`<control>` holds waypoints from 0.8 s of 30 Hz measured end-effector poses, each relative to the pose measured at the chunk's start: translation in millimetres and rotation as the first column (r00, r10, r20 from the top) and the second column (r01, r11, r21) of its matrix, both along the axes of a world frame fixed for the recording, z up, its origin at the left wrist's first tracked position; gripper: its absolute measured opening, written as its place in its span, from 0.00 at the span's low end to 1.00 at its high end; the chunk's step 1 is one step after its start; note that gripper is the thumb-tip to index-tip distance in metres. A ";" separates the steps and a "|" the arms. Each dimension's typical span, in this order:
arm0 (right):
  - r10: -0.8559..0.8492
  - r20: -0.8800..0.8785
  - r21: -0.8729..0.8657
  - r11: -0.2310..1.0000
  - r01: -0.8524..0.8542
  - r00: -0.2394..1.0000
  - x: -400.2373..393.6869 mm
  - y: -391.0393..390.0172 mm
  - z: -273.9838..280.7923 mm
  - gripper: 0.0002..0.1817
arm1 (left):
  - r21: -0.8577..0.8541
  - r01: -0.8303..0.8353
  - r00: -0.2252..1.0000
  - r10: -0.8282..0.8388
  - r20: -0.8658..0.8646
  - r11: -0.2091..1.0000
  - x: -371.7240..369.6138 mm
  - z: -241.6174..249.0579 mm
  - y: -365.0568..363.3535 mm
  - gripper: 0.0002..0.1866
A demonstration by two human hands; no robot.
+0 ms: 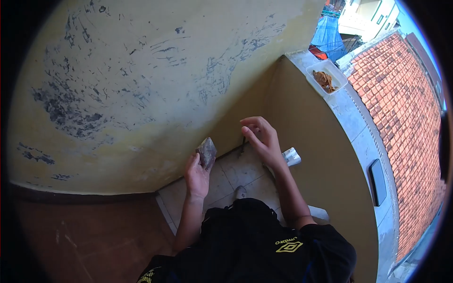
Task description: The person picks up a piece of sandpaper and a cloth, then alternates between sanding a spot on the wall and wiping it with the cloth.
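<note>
My left hand (pixel 197 178) is closed around a flat, grey-brown, stone-like piece (pixel 206 153) with an angular, pointed top, held upright near the wall. Its thumb lies along the piece's left edge, and the other fingers are mostly hidden behind it. To the right, my right hand (pixel 264 141) is raised with its fingers loosely bent. A gap shows between thumb and forefinger, with nothing visible in it. Just below the thumb, a thin dark strip (pixel 242 147) appears near the floor corner. The yellowish wall (pixel 155 94) facing me has grey scraped patches.
A low wall's tiled ledge (pixel 351 125) curves along the right. It carries a white plastic tub (pixel 327 78) with crumpled brown material inside, and a dark phone (pixel 377 182). Beyond lies a tiled roof (pixel 398 104). Pale tiles (pixel 240 170) and a reddish-brown floor (pixel 89 236) lie below.
</note>
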State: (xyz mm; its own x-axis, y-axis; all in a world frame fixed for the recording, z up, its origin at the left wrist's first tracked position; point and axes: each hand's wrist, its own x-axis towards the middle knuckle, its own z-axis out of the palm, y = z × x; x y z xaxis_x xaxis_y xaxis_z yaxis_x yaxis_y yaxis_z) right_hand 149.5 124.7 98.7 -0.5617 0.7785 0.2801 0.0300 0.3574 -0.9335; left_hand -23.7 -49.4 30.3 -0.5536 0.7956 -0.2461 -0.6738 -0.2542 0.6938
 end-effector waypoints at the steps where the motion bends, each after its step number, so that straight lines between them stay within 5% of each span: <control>1: 0.057 0.001 -0.067 0.996 -0.057 0.998 -19.2 -15.5 -30.8 0.17 | -0.032 0.027 1.000 -0.027 0.017 0.999 -1.1 3.3 -3.9 0.19; 4: 0.241 -0.219 -0.506 0.800 -0.322 0.945 -60.4 -61.9 -70.3 0.22 | -0.007 0.025 1.000 -0.025 -0.013 1.000 -17.2 -8.1 -14.8 0.19; 6: 0.319 -0.270 -0.591 0.690 -0.417 0.909 -74.4 -79.8 -81.6 0.20 | -0.017 -0.030 0.999 0.030 -0.025 0.999 -23.3 -11.6 -24.6 0.17; 9: 0.279 -0.474 -0.594 0.599 -0.537 0.835 -92.8 -102.3 -86.5 0.17 | 0.013 -0.104 0.995 0.104 0.005 0.994 -30.6 -8.3 -40.5 0.14; 13: 0.285 -0.541 -0.598 0.531 -0.601 0.791 -114.3 -116.8 -103.2 0.11 | -0.019 -0.144 0.980 0.145 0.134 0.989 -39.9 -3.4 -68.2 0.13; 18: 0.286 -0.568 -0.622 0.466 -0.630 0.772 -149.9 -153.2 -82.7 0.12 | -0.048 -0.191 0.980 0.193 0.049 0.980 -69.5 -8.8 -117.8 0.16; 20: 0.275 -0.503 -0.647 0.508 -0.568 0.819 -166.3 -173.9 -76.0 0.12 | 0.163 -0.138 0.984 0.154 -0.090 0.977 -82.0 0.9 -139.5 0.21; 21: 0.281 -0.505 -0.636 0.519 -0.571 0.816 -174.8 -182.8 -76.3 0.12 | 0.179 -0.134 0.984 0.153 -0.094 0.975 -89.5 8.8 -151.7 0.21; 23: 0.367 -0.415 -0.547 0.631 -0.551 0.833 -192.8 -201.8 -79.7 0.14 | 0.118 -0.043 0.858 0.097 -0.504 0.992 -105.2 24.4 -178.7 0.26; 24: 0.369 -0.410 -0.540 0.639 -0.548 0.834 -201.5 -213.9 -72.1 0.14 | 0.130 -0.039 0.859 0.100 -0.502 0.991 -113.7 26.7 -190.8 0.26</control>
State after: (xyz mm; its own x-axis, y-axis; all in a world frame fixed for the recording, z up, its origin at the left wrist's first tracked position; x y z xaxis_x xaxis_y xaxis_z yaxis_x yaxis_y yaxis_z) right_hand -52.1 -89.2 26.6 -0.8775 0.4794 0.0161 -0.2297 -0.3906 -0.8914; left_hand -137.4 -240.2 57.0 -0.6322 0.7558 0.1709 -0.2144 -0.3825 0.8987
